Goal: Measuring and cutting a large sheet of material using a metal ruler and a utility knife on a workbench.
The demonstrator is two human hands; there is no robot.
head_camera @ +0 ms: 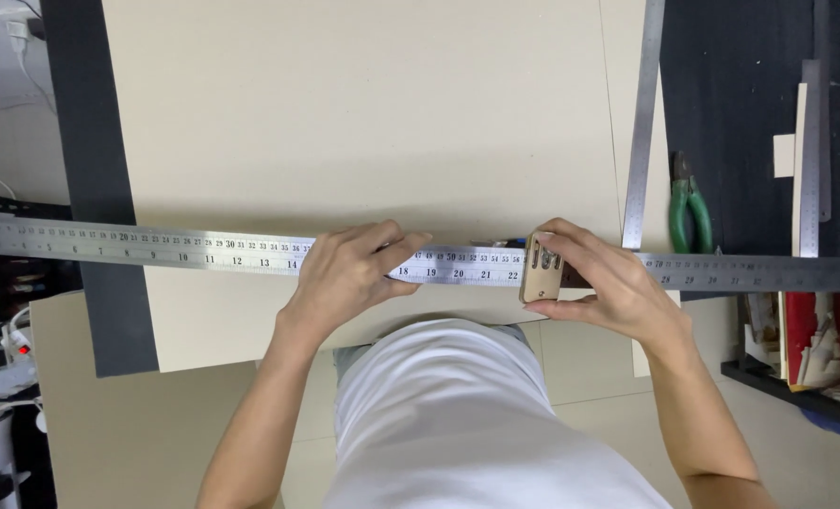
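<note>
Slippage looked the main risk: the long steel ruler lay across the beige board near the tabletop's front edge, pinned only by the left hand, fingers spread flat. The right hand pinched a small wooden-handled cutter; uneven pressure could skew the line.

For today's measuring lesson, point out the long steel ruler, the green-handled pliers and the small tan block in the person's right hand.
long steel ruler (pixel 156 247), head view: on its numbered face, left stretch.
green-handled pliers (pixel 690 209), head view: on the green handles.
small tan block (pixel 541 270), head view: on its front face.
</note>
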